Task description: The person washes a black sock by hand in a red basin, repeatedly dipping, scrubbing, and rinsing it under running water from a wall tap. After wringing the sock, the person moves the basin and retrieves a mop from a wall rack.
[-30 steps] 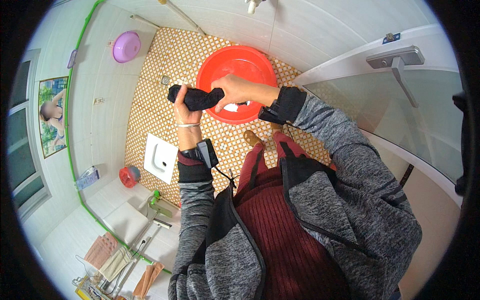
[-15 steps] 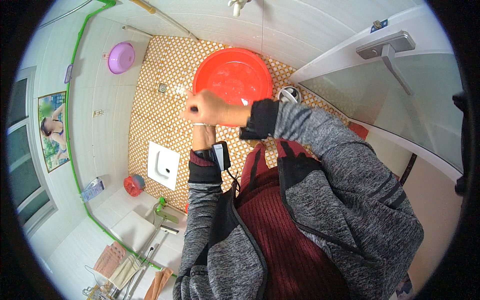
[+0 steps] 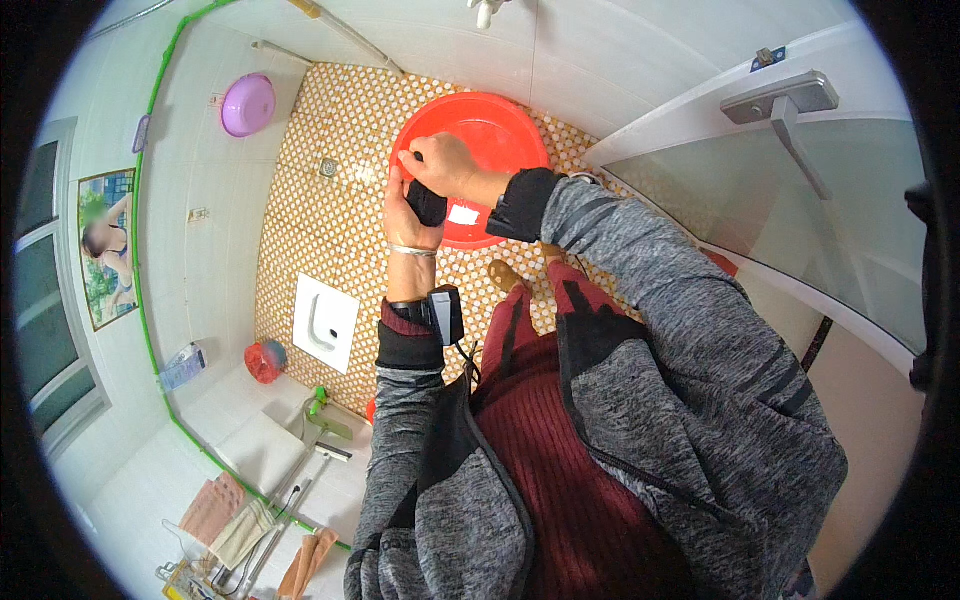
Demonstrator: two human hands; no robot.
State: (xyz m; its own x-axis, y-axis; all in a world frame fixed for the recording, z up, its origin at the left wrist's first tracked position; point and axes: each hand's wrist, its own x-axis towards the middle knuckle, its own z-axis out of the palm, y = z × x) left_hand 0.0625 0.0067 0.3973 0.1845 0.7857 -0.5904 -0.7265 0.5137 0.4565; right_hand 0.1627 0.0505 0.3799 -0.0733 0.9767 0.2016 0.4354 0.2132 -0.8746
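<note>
My left hand and my right hand are pressed together over a big red plastic basin that stands on the tiled floor. Both hands grip a dark, bunched piece of cloth between them; only a small part of it shows below my right palm. A white patch lies in the basin under my right wrist. A bracelet circles my left wrist, and a black device is strapped on the left forearm.
A squat toilet pan is set in the patterned floor at the left, with a small red object beside it. A purple basin hangs on the white tiled wall. A glass partition with a metal handle stands at right.
The dark cloth was held stretched out a second ago; now it is bunched between both hands. My hands have drawn together over the basin.
</note>
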